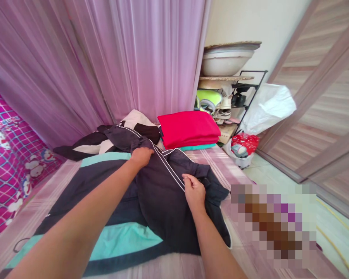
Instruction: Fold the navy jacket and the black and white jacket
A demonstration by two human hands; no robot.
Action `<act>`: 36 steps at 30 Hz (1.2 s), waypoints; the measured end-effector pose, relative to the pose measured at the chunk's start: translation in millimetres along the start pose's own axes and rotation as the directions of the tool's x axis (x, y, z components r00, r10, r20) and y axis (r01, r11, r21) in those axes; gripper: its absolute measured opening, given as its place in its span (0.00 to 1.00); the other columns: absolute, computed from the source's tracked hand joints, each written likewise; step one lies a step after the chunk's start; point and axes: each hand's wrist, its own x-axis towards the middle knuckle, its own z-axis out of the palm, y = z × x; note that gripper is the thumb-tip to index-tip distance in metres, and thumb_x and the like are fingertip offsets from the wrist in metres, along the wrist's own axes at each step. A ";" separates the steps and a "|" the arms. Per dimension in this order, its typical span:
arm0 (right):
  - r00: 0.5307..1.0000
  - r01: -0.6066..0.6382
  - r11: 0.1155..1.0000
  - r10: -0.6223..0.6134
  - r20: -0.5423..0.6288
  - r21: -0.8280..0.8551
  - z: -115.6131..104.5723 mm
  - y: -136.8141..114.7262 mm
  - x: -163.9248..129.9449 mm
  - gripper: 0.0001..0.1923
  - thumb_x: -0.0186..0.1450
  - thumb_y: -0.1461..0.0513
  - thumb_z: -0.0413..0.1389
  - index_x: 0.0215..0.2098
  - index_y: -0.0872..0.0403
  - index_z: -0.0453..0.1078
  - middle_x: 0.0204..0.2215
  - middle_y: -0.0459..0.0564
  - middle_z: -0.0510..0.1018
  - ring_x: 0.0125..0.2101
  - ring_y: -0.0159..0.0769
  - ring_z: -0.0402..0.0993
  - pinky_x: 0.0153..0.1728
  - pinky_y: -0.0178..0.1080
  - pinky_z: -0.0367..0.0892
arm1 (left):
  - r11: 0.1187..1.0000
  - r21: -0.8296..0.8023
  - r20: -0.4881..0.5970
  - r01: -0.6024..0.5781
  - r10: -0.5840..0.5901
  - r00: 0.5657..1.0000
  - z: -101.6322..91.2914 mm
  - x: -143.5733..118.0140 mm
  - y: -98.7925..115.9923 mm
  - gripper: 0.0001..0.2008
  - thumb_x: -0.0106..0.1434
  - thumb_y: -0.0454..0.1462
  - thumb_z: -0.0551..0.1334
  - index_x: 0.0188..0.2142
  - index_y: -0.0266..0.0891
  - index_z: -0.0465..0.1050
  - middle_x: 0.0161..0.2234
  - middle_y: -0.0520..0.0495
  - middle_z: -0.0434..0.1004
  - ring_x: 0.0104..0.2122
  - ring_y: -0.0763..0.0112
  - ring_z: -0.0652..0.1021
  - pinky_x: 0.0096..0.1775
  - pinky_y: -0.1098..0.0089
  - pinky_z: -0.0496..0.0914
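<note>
Lettering on the magenta, cartoon-printed fabric [6, 162], left of the grip, is too blurred to read. A pink plaid cloth surface [221, 164] lies beneath; purple curtains [157, 54] hang beyond. Left hand [142, 157] and right hand [194, 192], fingertips together, pinch the black, white-piped fabric garment [164, 205] spread beneath them.

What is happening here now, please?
A person has both hands on a dark garment with white stripes. The right hand pinches it by the striped edge; the left hand touches it farther up, its exact grip unclear. The garment lies spread out, partly over teal-and-dark clothing, on a checked sheet. Behind it, a red cloth lies folded.
</note>
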 end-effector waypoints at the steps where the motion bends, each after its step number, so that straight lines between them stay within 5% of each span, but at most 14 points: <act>1: 1.000 0.007 1.000 -0.007 0.001 -0.001 -0.2 -0.5 -0.5 0.22 0.59 0.50 0.49 0.35 0.52 0.81 0.34 0.53 0.84 0.35 0.44 0.81 0.41 0.43 0.73 | 0.999 0.009 -0.015 -0.035 0.035 0.999 -1.6 11.4 4.5 0.22 0.67 0.32 0.50 0.55 0.45 0.73 0.52 0.40 0.77 0.49 0.58 0.77 0.48 0.62 0.70; 9: 0.999 0.053 0.998 -0.053 -0.004 -0.028 -0.2 -2.3 -1.8 0.20 0.61 0.52 0.49 0.34 0.51 0.81 0.35 0.51 0.84 0.37 0.42 0.80 0.41 0.40 0.73 | 0.943 0.214 -0.027 -0.256 0.267 0.963 0.4 61.8 8.2 0.14 0.62 0.31 0.58 0.41 0.41 0.81 0.54 0.38 0.74 0.59 0.53 0.68 0.61 0.51 0.55; 16: 0.998 0.062 0.998 -0.061 0.031 -0.026 0.7 5.3 0.1 0.18 0.62 0.54 0.49 0.37 0.49 0.80 0.37 0.50 0.84 0.38 0.42 0.80 0.43 0.41 0.73 | 0.907 0.186 -0.170 -0.378 0.409 0.897 -20.4 48.9 -30.5 0.15 0.60 0.28 0.54 0.36 0.41 0.80 0.45 0.40 0.78 0.59 0.55 0.68 0.65 0.51 0.47; 22: 0.971 0.094 0.995 -0.083 0.226 -0.040 -5.4 -6.2 1.6 0.19 0.61 0.53 0.54 0.46 0.51 0.77 0.43 0.52 0.83 0.43 0.42 0.79 0.47 0.43 0.72 | 0.906 0.212 -0.165 -0.366 0.402 0.901 -59.7 -28.8 -66.1 0.12 0.60 0.29 0.54 0.31 0.42 0.76 0.33 0.44 0.77 0.52 0.59 0.72 0.66 0.53 0.46; 26: 0.835 0.333 0.917 -0.179 0.520 -0.220 -31.8 -19.5 -12.7 0.23 0.54 0.56 0.62 0.49 0.51 0.75 0.47 0.54 0.80 0.47 0.46 0.76 0.51 0.45 0.68 | 0.937 0.241 -0.170 -0.252 0.296 0.940 -73.5 -92.6 -84.7 0.15 0.61 0.27 0.51 0.36 0.42 0.74 0.28 0.48 0.76 0.42 0.63 0.76 0.65 0.54 0.49; 28: 0.794 0.441 0.843 -0.206 0.571 -0.309 -50.3 -20.8 -24.5 0.25 0.52 0.61 0.63 0.49 0.51 0.75 0.46 0.53 0.80 0.48 0.46 0.75 0.51 0.44 0.67 | 0.954 0.227 -0.191 -0.194 0.239 0.952 -71.5 -123.3 -92.4 0.15 0.62 0.28 0.50 0.39 0.42 0.73 0.28 0.49 0.76 0.40 0.63 0.76 0.63 0.54 0.53; 36: 0.758 0.572 0.696 -0.244 0.605 -0.435 -110.3 -13.3 -59.4 0.17 0.54 0.70 0.52 0.38 0.49 0.75 0.37 0.47 0.80 0.40 0.38 0.75 0.43 0.38 0.66 | 0.985 0.169 -0.306 0.034 0.020 0.952 -27.5 -242.1 -107.5 0.13 0.65 0.32 0.51 0.40 0.41 0.74 0.37 0.41 0.79 0.43 0.57 0.76 0.50 0.57 0.65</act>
